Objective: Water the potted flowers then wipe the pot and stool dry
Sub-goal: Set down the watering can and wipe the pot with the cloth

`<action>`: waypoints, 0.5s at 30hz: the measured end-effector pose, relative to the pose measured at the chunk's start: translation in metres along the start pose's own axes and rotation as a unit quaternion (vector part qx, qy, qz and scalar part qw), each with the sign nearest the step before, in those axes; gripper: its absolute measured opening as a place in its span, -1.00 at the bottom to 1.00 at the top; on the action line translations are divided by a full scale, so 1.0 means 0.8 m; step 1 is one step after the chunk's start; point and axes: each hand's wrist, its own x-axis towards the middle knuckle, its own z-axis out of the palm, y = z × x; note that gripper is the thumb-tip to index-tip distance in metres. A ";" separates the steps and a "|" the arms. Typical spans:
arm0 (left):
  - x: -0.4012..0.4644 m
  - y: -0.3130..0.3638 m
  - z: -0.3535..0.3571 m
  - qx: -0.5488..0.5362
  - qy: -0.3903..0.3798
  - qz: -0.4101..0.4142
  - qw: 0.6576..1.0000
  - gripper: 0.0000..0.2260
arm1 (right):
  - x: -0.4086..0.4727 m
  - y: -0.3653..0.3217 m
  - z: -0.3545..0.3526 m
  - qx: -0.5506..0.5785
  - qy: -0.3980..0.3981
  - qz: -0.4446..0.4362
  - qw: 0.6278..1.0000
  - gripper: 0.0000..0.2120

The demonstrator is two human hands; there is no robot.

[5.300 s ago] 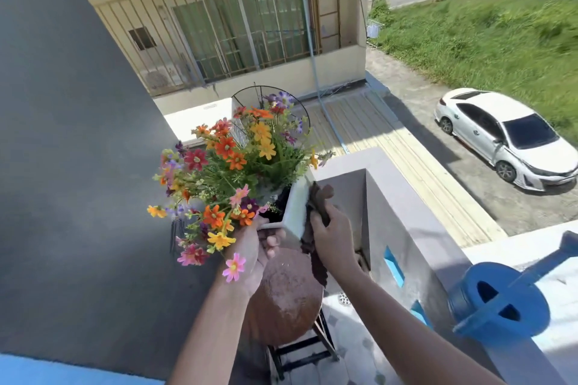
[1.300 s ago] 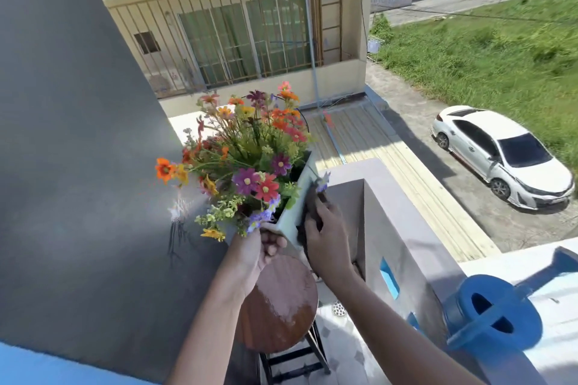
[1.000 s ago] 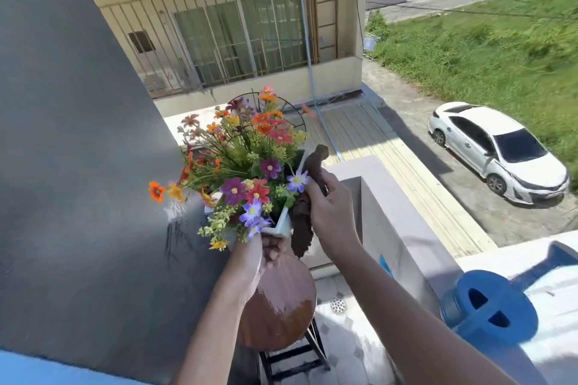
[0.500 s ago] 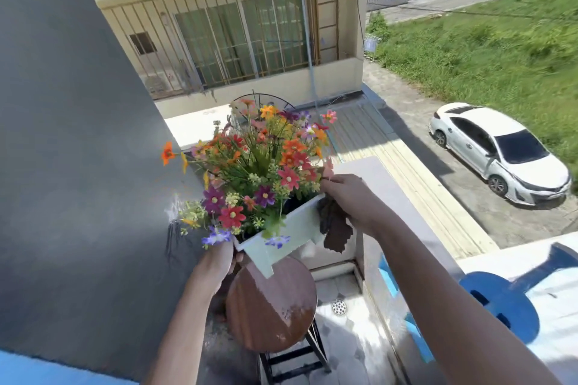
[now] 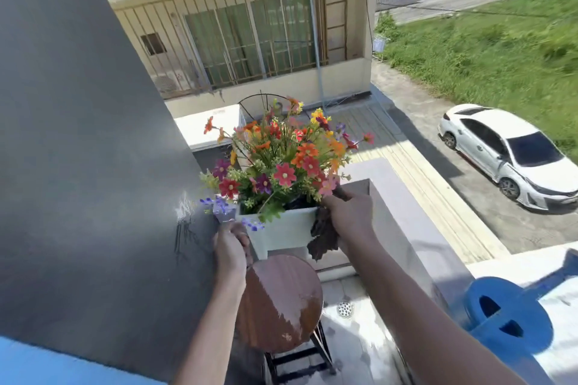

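Pot (image 5: 283, 230) (white) held above stool (image 5: 280, 302); left hand (image 5: 230, 248) grips it, right hand (image 5: 352, 216) pinches cloth (image 5: 323, 236).

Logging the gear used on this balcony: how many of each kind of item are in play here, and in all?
Flower pot: 1
Cloth: 1
Stool: 1
Watering can: 1
Total: 4

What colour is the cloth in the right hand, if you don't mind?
Dark brown cloth, clearest in the head view.
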 end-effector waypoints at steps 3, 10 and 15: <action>-0.017 -0.020 0.012 0.018 -0.005 -0.015 1.000 -0.78 | -0.010 0.012 0.015 0.010 0.058 0.000 0.998 -0.81; -0.041 -0.002 0.044 0.080 -0.082 -0.015 0.993 -0.69 | -0.048 0.015 0.025 -0.042 0.055 -0.061 0.996 -0.62; -0.040 -0.007 0.051 0.117 -0.064 -0.020 0.991 -0.78 | -0.067 0.032 0.032 -0.062 0.045 -0.136 0.988 -0.56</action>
